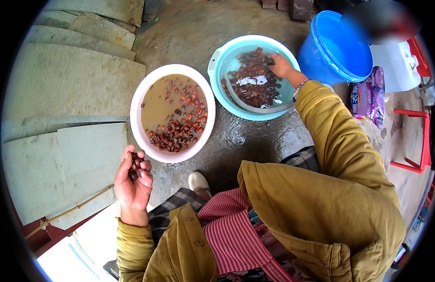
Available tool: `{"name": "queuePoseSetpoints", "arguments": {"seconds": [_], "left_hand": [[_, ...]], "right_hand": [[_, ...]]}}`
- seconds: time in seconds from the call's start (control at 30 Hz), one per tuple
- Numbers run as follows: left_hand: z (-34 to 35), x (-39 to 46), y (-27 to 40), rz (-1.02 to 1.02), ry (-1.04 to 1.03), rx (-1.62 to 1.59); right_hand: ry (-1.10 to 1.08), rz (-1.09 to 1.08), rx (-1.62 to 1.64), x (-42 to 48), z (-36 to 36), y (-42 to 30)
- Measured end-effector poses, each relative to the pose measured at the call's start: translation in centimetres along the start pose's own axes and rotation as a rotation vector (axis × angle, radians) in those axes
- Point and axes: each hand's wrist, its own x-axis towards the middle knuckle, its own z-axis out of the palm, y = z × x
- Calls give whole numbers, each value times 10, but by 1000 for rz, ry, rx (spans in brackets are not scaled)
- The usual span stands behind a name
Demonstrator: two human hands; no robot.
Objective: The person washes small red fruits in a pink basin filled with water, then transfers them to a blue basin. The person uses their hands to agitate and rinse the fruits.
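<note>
My left hand (134, 179) is raised palm up, its fingers curled around several wet brown nuts (135, 165) that look like chestnuts. Just beyond it stands a white basin (135, 132) of murky brown water. Many more nuts (178, 132) lie in that water, heaped at the near side. To the right is a turquoise basin (214, 75) with clearer water and a pile of dark nuts (247, 67). My right hand (281, 66) reaches over its right rim, fingertips down at the nuts; whether they grip any is hidden. A clear hose (238, 100) curves inside this basin.
A blue bucket (311, 53) stands beside the turquoise basin, with a purple package (374, 95) and a white plastic jug (397, 70) near it. A red stool (423, 141) is at far right. Flat boards (73, 81) cover the left side. The concrete floor (235, 135) is wet.
</note>
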Motion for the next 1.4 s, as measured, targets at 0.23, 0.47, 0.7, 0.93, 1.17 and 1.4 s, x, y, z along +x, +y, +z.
{"name": "queuePoseSetpoints", "arguments": {"seconds": [0.23,0.47,0.7,0.93,1.17,1.4], "left_hand": [[-7,-6,-2,33,98,59],[-9,-4,0,7,6,2],[-5,-3,1,3,26,45],[-6,2,5,2,72,81],[-8,-5,1,35,92,55],[-3,3,5,10,79,60]], "right_hand": [[-49,-85,189,12,23,-19],[-330,152,740,11,13,-22],[-277,144,913,16,2,-35],[-103,-199,591,10,9,-42],[15,-566,663,-9,-67,-180],[451,-205,363,60,-81,-138]]}}
